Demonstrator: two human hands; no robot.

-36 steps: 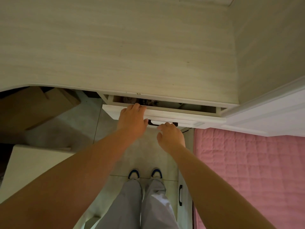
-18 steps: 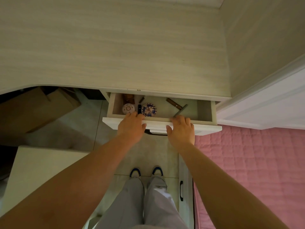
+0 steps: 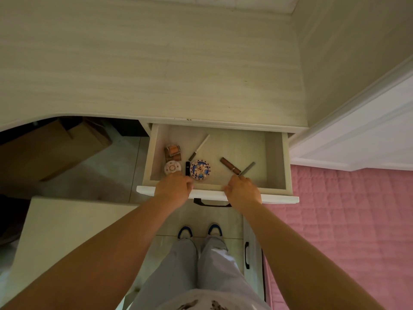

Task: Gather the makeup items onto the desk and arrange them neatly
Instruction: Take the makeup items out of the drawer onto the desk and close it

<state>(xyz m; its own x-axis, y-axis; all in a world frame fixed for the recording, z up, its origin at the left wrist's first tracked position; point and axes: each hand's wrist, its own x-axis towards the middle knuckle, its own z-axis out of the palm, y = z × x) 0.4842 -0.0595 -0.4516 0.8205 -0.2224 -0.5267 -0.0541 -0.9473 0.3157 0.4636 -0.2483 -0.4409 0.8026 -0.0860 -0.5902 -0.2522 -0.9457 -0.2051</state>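
The white drawer (image 3: 287,163) under the pale wood desk top (image 3: 156,63) stands pulled out. Inside lie an orange square compact (image 3: 172,151), a small white round compact (image 3: 172,167), a black tube (image 3: 187,168), a blue patterned round compact (image 3: 200,170), a white pencil (image 3: 199,147), a brown lipstick tube (image 3: 230,166) and a grey pencil (image 3: 247,168). My left hand (image 3: 173,189) grips the drawer's front edge just below the white compact. My right hand (image 3: 242,191) grips the same edge by the grey pencil's near end.
A pink quilted bed (image 3: 348,224) and its white frame (image 3: 357,133) close off the right. Cardboard boxes (image 3: 55,148) sit under the desk at left, with a white surface (image 3: 67,231) in front. The drawer's black handle (image 3: 212,204) hangs between my hands; my feet are on the tiled floor below.
The drawer has slid out toward me, from a narrow gap to nearly full length, baring the makeup inside. My right hand moved from the handle up to the front edge.
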